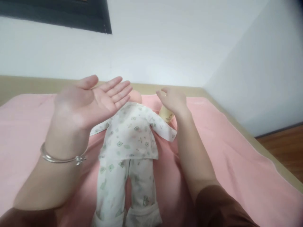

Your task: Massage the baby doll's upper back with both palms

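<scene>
My left hand (101, 99) is held up with its palm turned upward and fingers stretched out, nothing in it. A silver bangle (62, 160) circles that wrist. Below and between my arms lies a baby doll or baby in a white patterned top (132, 132) and matching trousers (142, 183) with turned-up cuffs. Only a rounded bit of the head (136, 96) shows past my left fingertips. My right hand (174, 99) is curled around a pale yellow container (165, 114) with dark print, beside the outstretched sleeve. Most of the container is hidden by the hand.
A pink blanket (236, 157) with some creases covers the tan surface (35, 82), whose edge shows at the back and right. A white wall (165, 47) rises behind, with a dark frame (71, 15) at upper left. Wooden floor (284, 149) shows at right.
</scene>
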A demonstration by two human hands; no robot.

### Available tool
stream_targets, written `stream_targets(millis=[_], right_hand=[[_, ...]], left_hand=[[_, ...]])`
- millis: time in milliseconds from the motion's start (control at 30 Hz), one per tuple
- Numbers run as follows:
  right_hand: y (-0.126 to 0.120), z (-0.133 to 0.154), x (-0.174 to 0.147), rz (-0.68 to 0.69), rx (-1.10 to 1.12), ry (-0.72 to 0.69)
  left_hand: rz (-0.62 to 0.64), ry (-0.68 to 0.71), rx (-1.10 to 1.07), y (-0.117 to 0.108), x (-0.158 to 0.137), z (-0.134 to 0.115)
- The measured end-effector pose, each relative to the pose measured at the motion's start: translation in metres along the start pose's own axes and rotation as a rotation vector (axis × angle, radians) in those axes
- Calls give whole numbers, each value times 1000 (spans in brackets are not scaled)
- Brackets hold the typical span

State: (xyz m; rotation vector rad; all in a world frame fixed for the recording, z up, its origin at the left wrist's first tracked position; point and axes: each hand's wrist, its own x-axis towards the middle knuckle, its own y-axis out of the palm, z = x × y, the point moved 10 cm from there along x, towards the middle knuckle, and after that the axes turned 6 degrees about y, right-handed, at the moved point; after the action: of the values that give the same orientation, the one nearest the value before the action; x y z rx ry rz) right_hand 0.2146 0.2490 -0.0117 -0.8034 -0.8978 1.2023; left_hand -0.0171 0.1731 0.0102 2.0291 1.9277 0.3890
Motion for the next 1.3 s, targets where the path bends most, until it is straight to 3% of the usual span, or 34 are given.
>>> stream_targets(millis=[200, 533, 667, 833, 1067, 1300], right_hand=[[5, -1, 0, -31, -63, 42], [1, -6, 0, -28, -21, 104], [2, -9, -1, -65, -2, 112], [0, -9, -6, -206, -9, 93], [-1, -9, -8, -227, -13, 85], [-6, -14, -7, -283, 156, -69]], left_hand=[[-23, 74, -106, -20, -17, -26], [-12, 118, -151, -21, -18, -33], [15, 77, -232, -15, -20, -29], [12, 54, -247, -12, -24, -26], [63, 1, -226, 0, -26, -17], [89, -88, -107, 4, -33, 0]])
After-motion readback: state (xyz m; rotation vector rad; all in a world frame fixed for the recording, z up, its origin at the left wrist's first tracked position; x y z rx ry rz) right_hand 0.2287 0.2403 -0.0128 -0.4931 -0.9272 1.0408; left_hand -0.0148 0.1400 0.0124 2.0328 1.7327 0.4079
